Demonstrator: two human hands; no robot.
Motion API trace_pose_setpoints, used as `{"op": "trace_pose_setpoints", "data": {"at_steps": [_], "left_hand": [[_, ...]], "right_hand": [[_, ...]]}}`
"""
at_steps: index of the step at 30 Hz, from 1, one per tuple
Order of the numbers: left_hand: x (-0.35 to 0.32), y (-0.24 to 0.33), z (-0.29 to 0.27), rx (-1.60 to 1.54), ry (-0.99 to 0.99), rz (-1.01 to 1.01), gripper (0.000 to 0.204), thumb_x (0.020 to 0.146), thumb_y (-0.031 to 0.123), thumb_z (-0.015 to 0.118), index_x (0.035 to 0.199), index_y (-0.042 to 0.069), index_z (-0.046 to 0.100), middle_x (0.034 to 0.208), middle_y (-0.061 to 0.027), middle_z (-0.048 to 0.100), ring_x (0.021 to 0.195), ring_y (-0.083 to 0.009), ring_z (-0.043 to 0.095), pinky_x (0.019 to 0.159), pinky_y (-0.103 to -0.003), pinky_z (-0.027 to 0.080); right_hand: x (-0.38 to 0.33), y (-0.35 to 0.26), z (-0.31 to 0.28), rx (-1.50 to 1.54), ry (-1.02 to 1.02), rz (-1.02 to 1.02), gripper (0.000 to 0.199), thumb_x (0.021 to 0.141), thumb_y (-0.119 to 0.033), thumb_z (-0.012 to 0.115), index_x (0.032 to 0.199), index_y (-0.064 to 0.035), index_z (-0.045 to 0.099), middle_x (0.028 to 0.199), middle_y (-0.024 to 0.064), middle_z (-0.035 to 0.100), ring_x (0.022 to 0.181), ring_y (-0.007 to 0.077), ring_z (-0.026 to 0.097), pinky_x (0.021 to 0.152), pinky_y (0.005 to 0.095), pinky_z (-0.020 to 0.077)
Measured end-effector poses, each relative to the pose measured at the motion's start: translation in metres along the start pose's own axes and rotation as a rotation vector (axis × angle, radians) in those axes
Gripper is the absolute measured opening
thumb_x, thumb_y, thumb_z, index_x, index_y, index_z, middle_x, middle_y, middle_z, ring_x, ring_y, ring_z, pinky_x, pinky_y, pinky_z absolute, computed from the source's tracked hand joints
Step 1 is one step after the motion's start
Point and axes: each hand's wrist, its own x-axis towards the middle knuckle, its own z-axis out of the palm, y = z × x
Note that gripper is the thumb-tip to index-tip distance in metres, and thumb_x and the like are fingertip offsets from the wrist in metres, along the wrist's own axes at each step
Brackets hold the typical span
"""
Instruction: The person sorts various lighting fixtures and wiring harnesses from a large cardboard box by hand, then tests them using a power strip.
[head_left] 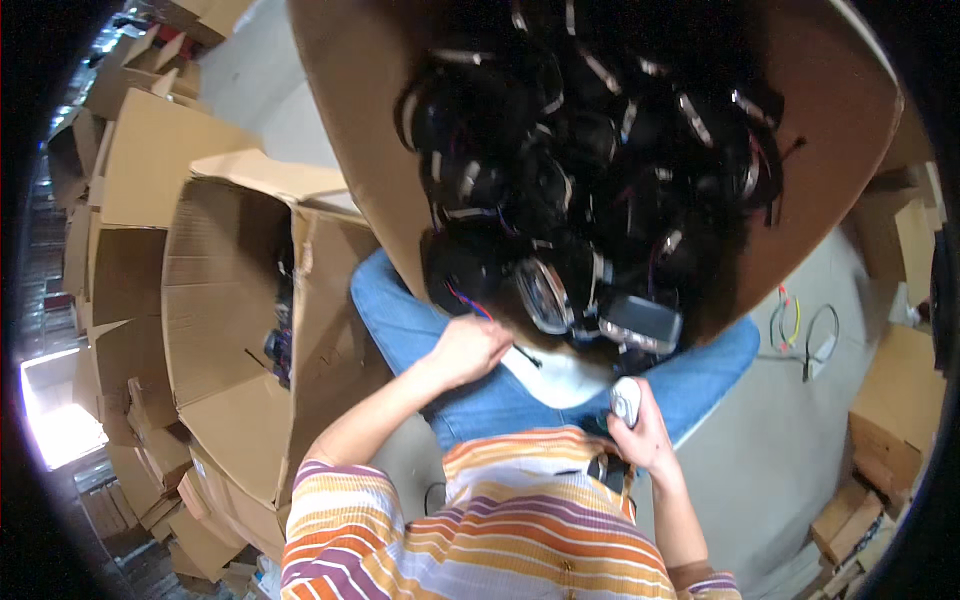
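My left hand [472, 348] is closed around a thin cable with blue and red wires [468, 302] at the near edge of a large cardboard box. A black cable end [530, 358] shows just right of its fingers. In my right hand [642, 432], by my right thigh, is a small rounded grey-white object [626, 400], whose kind I cannot make out. The large cardboard box [355, 110] holds many black parts with silvery strips and loose wires. Near its front lie a silver-rimmed oval part [545, 296] and a grey-faced rectangular part [642, 324].
An open cardboard box [225, 300] with a few dark parts stands to the left. On the floor at right lie coloured wires [790, 318] and a loop of cable [822, 340]. More cardboard [905, 385] lines the right side; stacked cartons fill the far left.
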Motion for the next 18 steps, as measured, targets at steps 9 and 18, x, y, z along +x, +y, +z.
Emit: {"op": "trace_pose_setpoints", "data": {"at_steps": [9,18], "left_hand": [[-0.004,0.024,0.041,-0.478,0.075,-0.198,0.013,0.074,0.013,0.051,0.081,0.003,0.048,0.073,-0.0136,0.051,0.069,-0.0285,0.051,0.061,-0.035,0.041],[-0.002,0.054,0.066,-1.135,-0.139,-0.359,0.017,0.080,0.013,0.050,0.092,0.003,0.057,0.076,-0.0040,0.055,0.069,-0.0081,0.048,0.063,-0.021,0.040]], "right_hand": [[0.006,0.009,0.017,0.113,-0.053,0.061,0.036,0.068,-0.009,0.052,0.102,-0.0008,0.040,0.084,0.0126,0.051,0.080,0.0200,0.051,0.072,0.0295,0.0399],[0.011,0.021,0.016,0.299,-0.012,0.080,0.029,0.069,-0.001,0.051,0.097,-0.0019,0.041,0.081,0.0020,0.046,0.076,0.0087,0.044,0.069,0.0219,0.0379]]}}
